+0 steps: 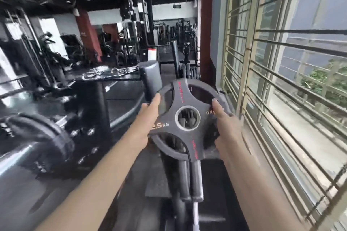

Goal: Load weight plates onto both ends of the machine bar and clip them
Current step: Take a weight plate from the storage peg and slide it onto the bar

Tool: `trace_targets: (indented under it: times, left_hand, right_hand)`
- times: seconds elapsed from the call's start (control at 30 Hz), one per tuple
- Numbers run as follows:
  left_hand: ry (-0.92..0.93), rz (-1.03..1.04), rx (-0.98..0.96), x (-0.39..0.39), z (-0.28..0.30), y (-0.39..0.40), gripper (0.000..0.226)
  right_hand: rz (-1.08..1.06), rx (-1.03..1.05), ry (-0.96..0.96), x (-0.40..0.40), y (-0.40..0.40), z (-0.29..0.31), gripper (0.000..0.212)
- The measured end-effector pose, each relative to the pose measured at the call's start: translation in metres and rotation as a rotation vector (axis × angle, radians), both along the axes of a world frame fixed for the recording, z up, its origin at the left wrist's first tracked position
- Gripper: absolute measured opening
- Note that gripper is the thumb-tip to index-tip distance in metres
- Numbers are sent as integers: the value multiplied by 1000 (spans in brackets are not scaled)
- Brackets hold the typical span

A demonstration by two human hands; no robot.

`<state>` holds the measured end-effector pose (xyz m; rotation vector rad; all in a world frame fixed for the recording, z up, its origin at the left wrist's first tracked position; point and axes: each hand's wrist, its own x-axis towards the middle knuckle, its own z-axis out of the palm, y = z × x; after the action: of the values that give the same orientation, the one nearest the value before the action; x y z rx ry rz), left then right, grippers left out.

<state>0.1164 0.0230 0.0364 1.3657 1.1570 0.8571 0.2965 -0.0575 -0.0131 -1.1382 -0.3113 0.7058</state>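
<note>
Both hands held the weight plate point(187, 120) up in the air by its rim, left hand point(144, 125) and right hand point(225, 124) curled around opposite edges. Stiff, marked 2.5 kg, it looked light; its cut-out handles offered the surest hold.

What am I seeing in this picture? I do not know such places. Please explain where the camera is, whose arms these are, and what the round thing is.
The camera sits on a person's head and looks forward and down, so both bare arms are that person's own. This is a gym, with dark, blurred machines on the left and a barred window on the right. The left hand and right hand grip opposite edges of a round grey weight plate marked 2.5 KG. It has a centre hole for a bar. It is on no bar yet.
</note>
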Motion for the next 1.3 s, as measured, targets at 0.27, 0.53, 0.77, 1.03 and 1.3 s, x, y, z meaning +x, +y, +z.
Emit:
trace_targets:
  times: [0.27,0.53,0.77,1.03,1.3]
  left_hand:
    - [-154,168,-57,-224,17,-59,83]
    - [-190,367,-53,-437,6,-141,70]
    - [-224,579,-149,-553,-5,-170,50]
    - [-155,559,-413,-580,-25,-167,86]
    - [-107,404,-444,-573,-29,-133,110]
  right_hand:
    - [177,35,-42,-210,-35,28,76]
    - [376,6,-54,-408,-97,24,47]
    - [543,-65,-26,-527,-117,8,45]
    - [469,-13,-110,-583,-123,-13,42]
    - [337,12,-180,-597,-116,-27,41]
